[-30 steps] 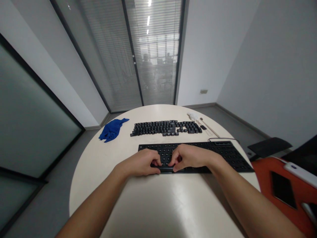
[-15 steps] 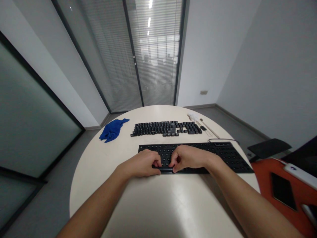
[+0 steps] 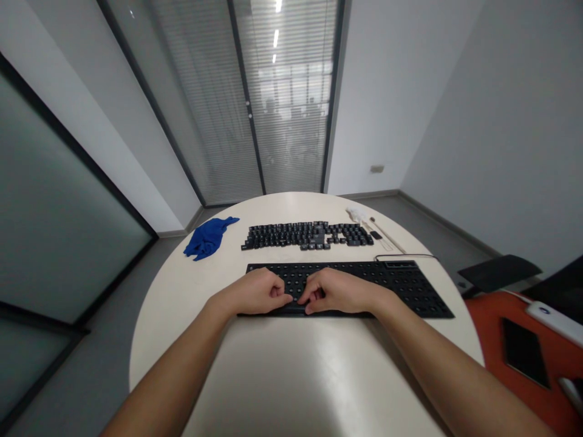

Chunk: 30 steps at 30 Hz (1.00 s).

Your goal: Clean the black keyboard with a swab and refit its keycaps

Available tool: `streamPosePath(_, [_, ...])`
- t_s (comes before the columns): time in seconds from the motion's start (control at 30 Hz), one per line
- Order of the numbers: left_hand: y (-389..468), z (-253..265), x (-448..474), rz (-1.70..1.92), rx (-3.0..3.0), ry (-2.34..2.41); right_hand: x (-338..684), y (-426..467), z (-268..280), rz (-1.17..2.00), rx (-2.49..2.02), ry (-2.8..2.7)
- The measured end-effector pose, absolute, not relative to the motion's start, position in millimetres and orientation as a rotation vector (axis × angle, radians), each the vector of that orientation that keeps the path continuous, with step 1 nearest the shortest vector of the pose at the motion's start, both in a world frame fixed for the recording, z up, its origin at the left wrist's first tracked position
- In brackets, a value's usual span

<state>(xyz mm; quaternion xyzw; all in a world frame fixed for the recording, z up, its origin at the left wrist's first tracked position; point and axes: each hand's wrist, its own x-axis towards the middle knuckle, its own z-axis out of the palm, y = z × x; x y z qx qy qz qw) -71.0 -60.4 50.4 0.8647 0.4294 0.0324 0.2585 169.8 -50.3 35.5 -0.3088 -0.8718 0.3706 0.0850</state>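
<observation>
One black keyboard base, its rows of key sockets exposed, lay flat near the middle of a round cream table, under both of the person's hands. At its near edge, left of centre, the left hand rested with fingers curled together and thumb stretched out towards the right hand. That hand's fingers were bent, thumb and forefinger close together at the same edge; whether either hand gripped anything could not be told. From the base's far edge a thin dark cable ran off to the right. Just beyond lay loose black keycaps, set out in keyboard-like rows. Left of them was a crumpled blue cloth; to their right, a white tuft, a small dark piece and a slender stick. Slatted blinds hung behind glass past the table.
</observation>
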Motion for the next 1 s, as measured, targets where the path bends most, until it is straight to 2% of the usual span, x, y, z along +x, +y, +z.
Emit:
streamPosePath(0.83, [-50, 34, -78, 0.183, 2.403, 1.203, 163, -43, 28, 1.096, -0.898, -2.582])
streamPosePath(0.9, [-51, 34, -77, 0.192, 2.448, 1.225, 163, -41, 27, 1.008, -0.925, -2.541])
streamPosePath(1.0, [-52, 33, -74, 0.191, 2.542, 1.269, 165, -33, 21, 0.65, -1.08, -2.422])
